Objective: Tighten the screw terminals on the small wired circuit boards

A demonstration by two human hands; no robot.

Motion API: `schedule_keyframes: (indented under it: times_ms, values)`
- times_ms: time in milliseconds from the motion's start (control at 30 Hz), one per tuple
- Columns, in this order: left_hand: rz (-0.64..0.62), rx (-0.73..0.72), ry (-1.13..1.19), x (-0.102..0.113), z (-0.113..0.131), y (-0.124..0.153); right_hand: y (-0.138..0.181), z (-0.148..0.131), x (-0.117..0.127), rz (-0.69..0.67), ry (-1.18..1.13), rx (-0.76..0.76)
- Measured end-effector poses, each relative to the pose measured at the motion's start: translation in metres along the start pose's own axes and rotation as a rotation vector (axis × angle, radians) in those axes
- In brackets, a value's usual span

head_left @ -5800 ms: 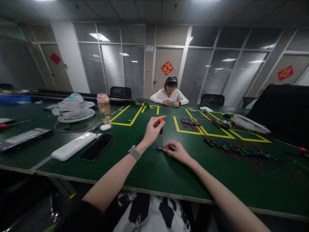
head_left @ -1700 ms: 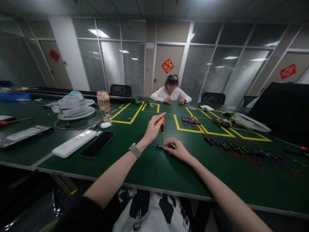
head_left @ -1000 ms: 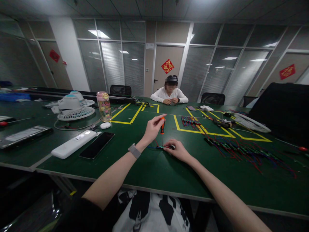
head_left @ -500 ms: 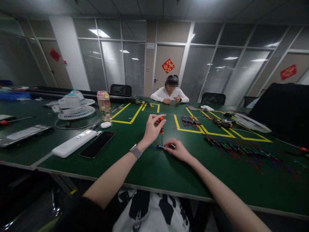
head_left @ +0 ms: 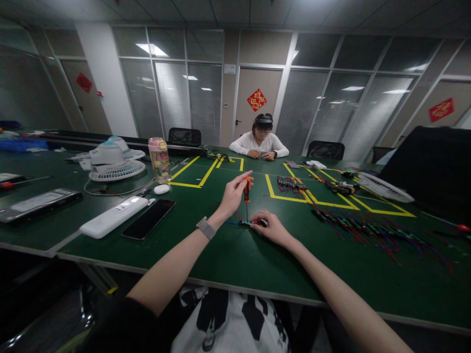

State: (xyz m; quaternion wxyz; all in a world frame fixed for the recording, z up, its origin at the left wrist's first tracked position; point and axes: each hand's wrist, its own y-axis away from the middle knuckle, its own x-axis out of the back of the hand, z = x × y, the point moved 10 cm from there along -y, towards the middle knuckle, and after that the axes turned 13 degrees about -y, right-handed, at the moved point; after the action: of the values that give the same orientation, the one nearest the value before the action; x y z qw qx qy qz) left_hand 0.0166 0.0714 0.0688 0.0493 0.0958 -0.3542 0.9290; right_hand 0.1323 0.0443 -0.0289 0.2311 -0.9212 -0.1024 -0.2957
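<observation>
My left hand [head_left: 234,195], with a watch on its wrist, is closed round the handle of an orange and black screwdriver [head_left: 247,194]. The screwdriver stands upright, and its shaft runs down to a small green circuit board [head_left: 245,223] on the table. Red and blue wires come off the board's left side. Low on the tabletop, my right hand [head_left: 271,228] pinches the right end of this board. A small dark part shows beside its fingers, too small to name.
Right of my hands lie a row of wired boards [head_left: 360,228] and a bundle of wired boards [head_left: 291,185]. On the left are a phone [head_left: 149,220], a white power strip [head_left: 113,217], a bottle [head_left: 159,162] and fans [head_left: 117,166]. Opposite sits another person [head_left: 259,144].
My left fingers have shifted on the screwdriver's handle, and more of the handle shows now. My right hand and the circuit board have stayed in place.
</observation>
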Motion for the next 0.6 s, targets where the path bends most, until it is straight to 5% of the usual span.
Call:
schedule_keyframes:
  times_ms: [600]
  values:
    - [0.084, -0.070, -0.167, 0.008, 0.005, 0.003, -0.001, 0.000, 0.000, 0.003, 0.009, 0.002]
